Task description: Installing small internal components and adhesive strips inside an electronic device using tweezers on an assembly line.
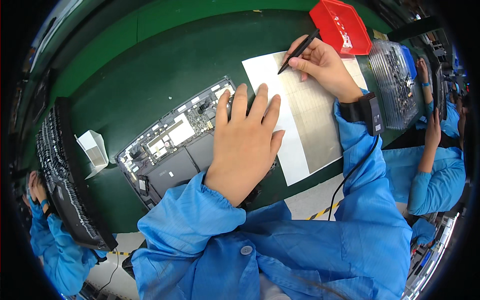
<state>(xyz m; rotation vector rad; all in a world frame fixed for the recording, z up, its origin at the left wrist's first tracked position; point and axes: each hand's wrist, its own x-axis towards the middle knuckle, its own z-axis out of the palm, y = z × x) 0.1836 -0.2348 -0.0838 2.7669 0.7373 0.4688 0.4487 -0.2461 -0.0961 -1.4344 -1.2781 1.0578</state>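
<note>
My right hand (322,67) pinches slim black tweezers (301,48) over a white-edged sheet (315,120) covered by a translucent tan film with faint grid lines. The tweezers' tip points down at the film's upper left edge. My left hand (245,137) is spread, palm down, across the right end of an opened laptop base (172,135), its thumb over the sheet's white margin. Circuit board, flat dark battery cells and white pads show in the base. The part of it under my left hand is hidden.
A red bin (337,27) with small white pieces stands at the far right. Beside it are stacked clear trays (392,82) of small parts. At left are a folded white holder (93,150) and a long black tray (75,185) of parts. Co-workers in blue sit on both sides.
</note>
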